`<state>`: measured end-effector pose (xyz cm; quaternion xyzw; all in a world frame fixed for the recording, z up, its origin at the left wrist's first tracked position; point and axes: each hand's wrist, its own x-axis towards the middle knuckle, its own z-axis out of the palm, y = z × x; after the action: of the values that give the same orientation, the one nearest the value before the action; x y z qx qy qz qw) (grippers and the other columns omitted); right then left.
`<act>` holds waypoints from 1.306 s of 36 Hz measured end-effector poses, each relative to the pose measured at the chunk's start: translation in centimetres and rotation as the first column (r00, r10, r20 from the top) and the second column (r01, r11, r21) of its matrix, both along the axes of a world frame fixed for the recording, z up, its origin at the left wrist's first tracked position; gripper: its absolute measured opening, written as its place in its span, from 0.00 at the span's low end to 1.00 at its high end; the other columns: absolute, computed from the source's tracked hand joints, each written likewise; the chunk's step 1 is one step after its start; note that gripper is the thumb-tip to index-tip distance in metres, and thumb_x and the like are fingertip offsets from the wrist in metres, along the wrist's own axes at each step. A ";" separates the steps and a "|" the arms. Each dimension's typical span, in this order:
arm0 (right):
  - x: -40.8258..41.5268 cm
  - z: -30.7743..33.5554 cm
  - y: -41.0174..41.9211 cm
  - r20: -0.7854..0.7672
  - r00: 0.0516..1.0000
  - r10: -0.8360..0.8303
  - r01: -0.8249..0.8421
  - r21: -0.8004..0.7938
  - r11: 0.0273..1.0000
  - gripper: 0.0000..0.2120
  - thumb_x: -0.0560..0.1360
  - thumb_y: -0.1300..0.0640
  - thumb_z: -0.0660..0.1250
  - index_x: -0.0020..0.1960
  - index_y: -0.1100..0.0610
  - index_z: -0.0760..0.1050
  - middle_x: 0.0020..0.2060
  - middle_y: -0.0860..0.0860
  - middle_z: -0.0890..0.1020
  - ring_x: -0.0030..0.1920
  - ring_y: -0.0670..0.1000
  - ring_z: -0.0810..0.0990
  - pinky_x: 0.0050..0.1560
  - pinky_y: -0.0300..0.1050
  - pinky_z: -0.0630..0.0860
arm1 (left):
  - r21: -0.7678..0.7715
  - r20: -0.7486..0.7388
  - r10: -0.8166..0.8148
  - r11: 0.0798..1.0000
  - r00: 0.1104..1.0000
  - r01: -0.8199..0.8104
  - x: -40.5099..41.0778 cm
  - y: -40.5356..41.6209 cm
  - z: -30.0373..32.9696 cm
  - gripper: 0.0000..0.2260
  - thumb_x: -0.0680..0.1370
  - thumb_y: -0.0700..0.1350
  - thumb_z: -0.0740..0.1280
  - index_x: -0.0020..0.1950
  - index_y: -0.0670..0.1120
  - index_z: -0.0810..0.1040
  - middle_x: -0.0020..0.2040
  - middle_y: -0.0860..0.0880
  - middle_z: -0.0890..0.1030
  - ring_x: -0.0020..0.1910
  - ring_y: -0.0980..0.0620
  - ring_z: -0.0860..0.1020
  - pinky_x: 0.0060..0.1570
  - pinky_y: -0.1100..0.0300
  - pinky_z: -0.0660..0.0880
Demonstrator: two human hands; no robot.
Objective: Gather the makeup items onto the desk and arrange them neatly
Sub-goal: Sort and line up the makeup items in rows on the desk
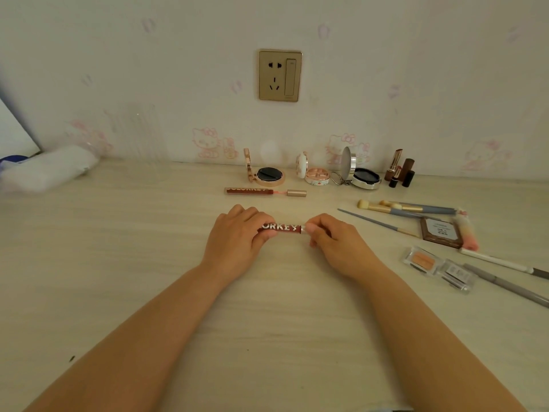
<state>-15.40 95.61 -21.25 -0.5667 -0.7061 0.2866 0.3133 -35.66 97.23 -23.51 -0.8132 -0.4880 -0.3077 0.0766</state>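
Pale wood-grain tabletop meets a wall with a socket. Both hands hold one dark red lip-gloss tube at mid-table: left hand curls round its body, right hand pinches the cap end. Judged step: closing or straightening it; next, lay it parallel to the second gloss just behind. Glossy round compacts stand open; slim brushes lie right.

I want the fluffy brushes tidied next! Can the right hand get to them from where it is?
Probably yes, once it lets go: the right hand is pinching the lip gloss tube, but only bare desk lies between it and the brushes.
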 end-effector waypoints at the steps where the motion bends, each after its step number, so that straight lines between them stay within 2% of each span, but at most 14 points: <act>1: 0.0 0.0 0.0 0.010 1.000 0.000 0.000 -0.002 1.000 0.09 0.80 0.51 0.56 0.45 0.50 0.73 0.36 0.44 0.78 0.36 0.41 0.72 0.36 0.34 0.65 | -0.002 0.001 0.001 1.000 1.000 -0.001 0.0 0.0 0.0 0.18 0.76 0.58 0.53 0.49 0.50 0.79 0.41 0.54 0.79 0.39 0.49 0.72 0.36 0.58 0.63; 3: 0.1 0.1 0.0 0.034 0.999 0.002 -0.002 0.002 1.000 0.10 0.80 0.52 0.56 0.43 0.50 0.72 0.35 0.44 0.77 0.35 0.42 0.71 0.35 0.34 0.65 | 0.008 -0.002 -0.003 1.000 1.000 0.003 0.0 -0.1 0.1 0.18 0.76 0.57 0.53 0.48 0.50 0.79 0.41 0.54 0.79 0.39 0.49 0.73 0.35 0.57 0.63; 6: 0.2 -0.1 0.0 0.025 1.000 0.000 -0.001 0.022 1.000 0.01 0.78 0.55 0.62 0.47 0.52 0.71 0.37 0.44 0.75 0.36 0.42 0.70 0.36 0.34 0.66 | 0.012 -0.007 -0.008 1.000 1.000 0.009 0.0 -0.1 0.1 0.18 0.76 0.58 0.54 0.48 0.50 0.80 0.40 0.54 0.79 0.38 0.49 0.73 0.35 0.57 0.63; 9: 0.2 -0.2 0.1 0.003 1.000 -0.001 0.001 0.030 1.000 0.03 0.76 0.54 0.64 0.49 0.52 0.70 0.38 0.46 0.74 0.37 0.43 0.70 0.37 0.35 0.66 | 0.004 -0.005 -0.004 1.000 1.000 0.004 0.0 0.0 0.0 0.19 0.76 0.58 0.53 0.48 0.50 0.79 0.41 0.54 0.79 0.39 0.49 0.73 0.35 0.57 0.63; 11: 0.1 -0.1 0.1 0.014 1.000 -0.003 0.002 0.017 1.000 0.03 0.78 0.52 0.61 0.49 0.50 0.71 0.37 0.46 0.75 0.36 0.43 0.70 0.36 0.34 0.66 | -0.007 -0.005 0.003 1.000 1.000 -0.003 0.0 0.0 0.0 0.19 0.76 0.58 0.53 0.49 0.50 0.79 0.41 0.53 0.79 0.39 0.49 0.73 0.36 0.57 0.63; 15: 0.1 -0.1 0.1 0.062 0.998 0.000 -0.002 0.027 1.000 0.12 0.81 0.54 0.54 0.43 0.54 0.72 0.33 0.44 0.74 0.35 0.46 0.70 0.34 0.31 0.66 | -0.008 0.005 -0.011 1.000 1.000 0.011 0.1 -0.1 0.1 0.19 0.76 0.58 0.53 0.49 0.50 0.79 0.41 0.53 0.79 0.39 0.49 0.72 0.36 0.57 0.63; 20: 0.3 -0.2 0.2 0.025 1.000 0.005 -0.006 0.024 1.000 0.01 0.78 0.57 0.62 0.49 0.54 0.70 0.38 0.44 0.73 0.37 0.43 0.70 0.38 0.34 0.66 | 0.007 0.010 -0.012 1.000 1.000 0.012 0.0 -0.2 0.0 0.18 0.76 0.58 0.54 0.48 0.49 0.80 0.40 0.53 0.79 0.38 0.49 0.73 0.35 0.57 0.63; 22: 0.3 -0.2 0.1 0.040 0.999 0.012 -0.013 0.024 1.000 0.03 0.77 0.55 0.62 0.50 0.53 0.71 0.39 0.45 0.74 0.38 0.43 0.70 0.39 0.33 0.66 | -0.009 0.019 -0.005 1.000 1.000 0.005 0.0 -0.2 0.1 0.19 0.76 0.58 0.53 0.49 0.49 0.80 0.41 0.53 0.79 0.39 0.49 0.73 0.35 0.57 0.64; 26: 0.3 0.0 0.2 0.069 0.997 0.014 -0.014 0.010 1.000 0.11 0.81 0.53 0.54 0.46 0.53 0.74 0.37 0.45 0.73 0.38 0.45 0.70 0.37 0.32 0.65 | -0.002 0.017 -0.015 1.000 1.000 0.015 -0.1 -0.2 0.2 0.19 0.76 0.57 0.53 0.48 0.49 0.79 0.41 0.53 0.79 0.38 0.49 0.72 0.35 0.57 0.64; 31: 0.5 -0.2 0.3 0.076 0.997 0.012 -0.014 0.032 0.999 0.02 0.77 0.56 0.62 0.49 0.53 0.71 0.37 0.43 0.72 0.37 0.42 0.69 0.36 0.32 0.65 | 0.002 0.013 -0.009 1.000 1.000 0.009 -0.1 -0.1 0.1 0.18 0.75 0.57 0.54 0.48 0.49 0.80 0.40 0.53 0.79 0.38 0.49 0.72 0.35 0.58 0.63; 33: 0.5 -0.3 0.3 0.071 0.997 0.013 -0.015 0.033 0.999 0.03 0.77 0.54 0.63 0.50 0.52 0.71 0.38 0.43 0.72 0.38 0.43 0.70 0.38 0.32 0.66 | -0.017 0.032 -0.002 1.000 0.999 0.002 -0.2 -0.1 0.1 0.19 0.75 0.58 0.53 0.49 0.49 0.79 0.41 0.52 0.79 0.39 0.49 0.72 0.36 0.57 0.64; 37: 0.4 -0.2 0.4 0.054 0.998 0.016 -0.018 0.026 0.999 0.06 0.80 0.54 0.56 0.47 0.50 0.71 0.39 0.44 0.72 0.38 0.43 0.69 0.38 0.33 0.64 | -0.024 0.036 0.003 1.000 0.999 -0.002 -0.2 -0.1 0.1 0.19 0.75 0.58 0.53 0.49 0.49 0.79 0.41 0.53 0.79 0.39 0.50 0.72 0.36 0.57 0.64; 41: 0.7 -0.3 0.6 0.090 0.996 0.005 -0.012 0.069 0.998 0.04 0.79 0.55 0.59 0.49 0.52 0.73 0.42 0.47 0.73 0.38 0.42 0.69 0.38 0.28 0.66 | -0.040 0.044 0.006 0.999 0.999 -0.004 -0.6 0.0 0.1 0.19 0.75 0.59 0.54 0.50 0.49 0.79 0.41 0.53 0.79 0.40 0.50 0.71 0.37 0.57 0.65; 47: 0.7 0.1 2.1 0.085 0.996 -0.037 0.024 0.144 0.989 0.04 0.76 0.58 0.65 0.51 0.53 0.75 0.46 0.46 0.74 0.43 0.44 0.71 0.40 0.27 0.66 | -0.107 0.058 0.046 0.993 0.997 -0.039 -1.6 1.3 0.7 0.10 0.78 0.51 0.63 0.55 0.50 0.79 0.48 0.53 0.79 0.47 0.51 0.71 0.43 0.57 0.64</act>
<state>-14.74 97.73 -21.17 -0.5655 -0.7290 0.2054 0.3265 -37.30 98.52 -22.76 -0.7958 -0.5230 -0.3041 0.0251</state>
